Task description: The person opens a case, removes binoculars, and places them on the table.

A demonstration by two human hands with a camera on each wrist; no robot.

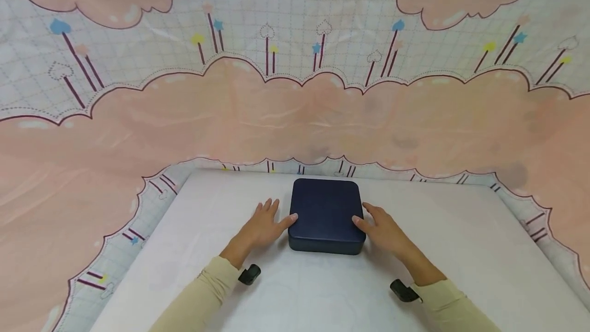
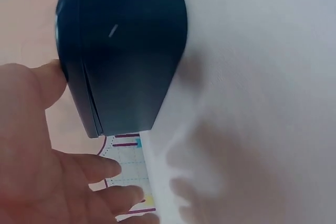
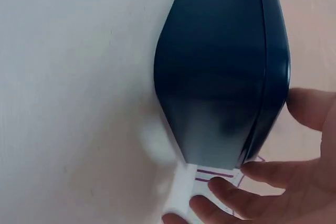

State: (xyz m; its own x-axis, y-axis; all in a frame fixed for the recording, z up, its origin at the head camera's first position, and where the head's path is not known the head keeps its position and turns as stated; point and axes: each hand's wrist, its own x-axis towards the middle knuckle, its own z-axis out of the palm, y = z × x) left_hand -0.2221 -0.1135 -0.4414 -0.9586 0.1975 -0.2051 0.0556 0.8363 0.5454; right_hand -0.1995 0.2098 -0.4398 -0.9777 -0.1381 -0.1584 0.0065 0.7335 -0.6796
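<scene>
Because it lies near the far edge of the white desk (image 1: 461, 250), roughly midway between the two far corners, the dark blue lidded box (image 1: 326, 219) is reached with both arms stretched forward. The left hand (image 1: 264, 225) is on the side toward the desk's left edge. Its thumb (image 2: 50, 80) touches the side of the lid (image 1: 324, 204), while the other fingers are spread and free, so this grip is apart and not clamped. The right hand (image 1: 386, 233) stands on the opposite side, also with a loose grip: its thumb (image 3: 312, 108) touches the lid, and the index fingertip comes to the lid's far corner, though I cannot tell if it really touches. The box sits flat on the desk, lid upward, which probably explains why both thumbs meet the lid from two sides: in this way the contact is balanced. In the left wrist view, the seam under the lid looks wider toward the far end; whether the lid is slightly raised, I cannot tell.
</scene>
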